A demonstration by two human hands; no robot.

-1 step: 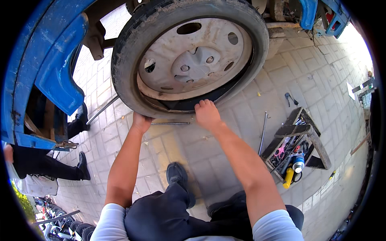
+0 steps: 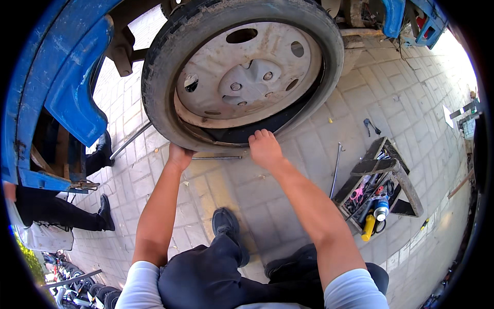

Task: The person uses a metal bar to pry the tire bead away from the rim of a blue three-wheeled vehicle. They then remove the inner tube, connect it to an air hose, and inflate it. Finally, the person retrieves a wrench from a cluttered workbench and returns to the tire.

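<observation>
A worn black tire [image 2: 163, 105] sits loosely around a dirty silver steel wheel rim [image 2: 206, 82] below a blue vehicle. At the lower side the tire's edge stands off the rim, and a dark gap [image 2: 252, 131] shows between them. My right hand [image 2: 266, 148] has its fingers curled over the tire's lower edge at this gap. Farther left, my left hand [image 2: 180, 156] grips the tire from beneath, its fingers mostly hidden behind the rubber. On the ground just beyond my hands lies a thin metal bar [image 2: 216, 157], partly covered by my left hand.
To the right stands an open tool tray [image 2: 409, 193] with a spray can [image 2: 381, 211] and several tools. A metal rod [image 2: 336, 170] lies beside it. At the left are blue body panels [image 2: 72, 98], a long bar [image 2: 131, 140] and another person's dark shoes [image 2: 106, 212].
</observation>
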